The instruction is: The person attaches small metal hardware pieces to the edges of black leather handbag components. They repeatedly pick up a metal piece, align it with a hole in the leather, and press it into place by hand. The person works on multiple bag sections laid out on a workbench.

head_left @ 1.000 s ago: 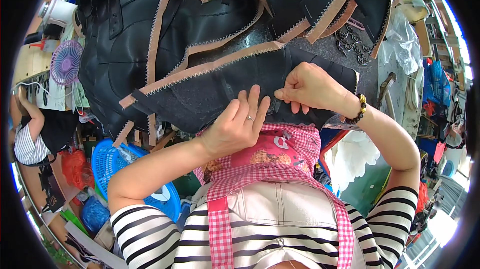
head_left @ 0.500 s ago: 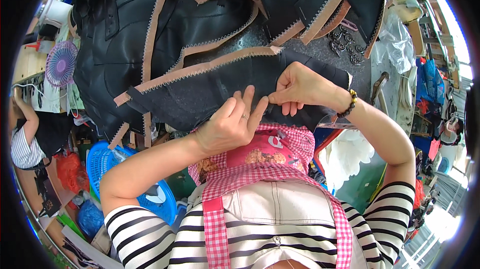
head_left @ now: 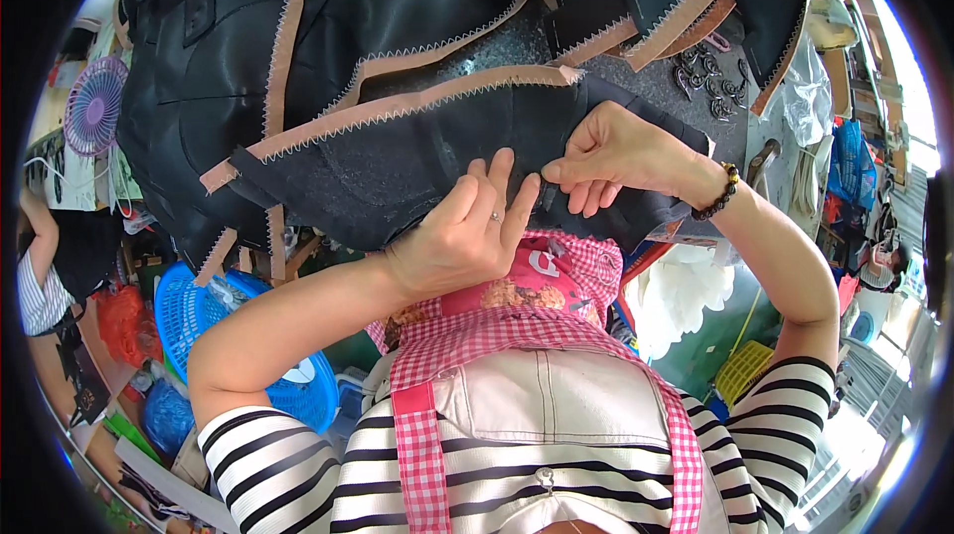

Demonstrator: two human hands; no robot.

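A black leather-like piece (head_left: 397,161) with a tan zigzag-stitched strip (head_left: 417,102) along its far edge lies in front of me, its near side by my apron. My left hand (head_left: 467,226) rests on its near part, index and middle fingers stretched out and apart; the thumb is hidden. Just right of those fingertips, my right hand (head_left: 611,161) is closed in a pinch of thumb and forefinger against the black material. Whatever sits between these fingertips is too small and dark to make out.
More black pieces with tan stitched edges (head_left: 209,67) pile up at the far side. Several dark metal rings or buckles (head_left: 711,82) lie at the right, near a hammer-like tool (head_left: 763,156). A blue basket (head_left: 179,310) stands at lower left, below a purple fan (head_left: 96,107).
The view has shifted slightly. My right hand's pinch sits a little farther from the near edge and beside the left fingertips; the left hand keeps nearly the same pose on the black piece.
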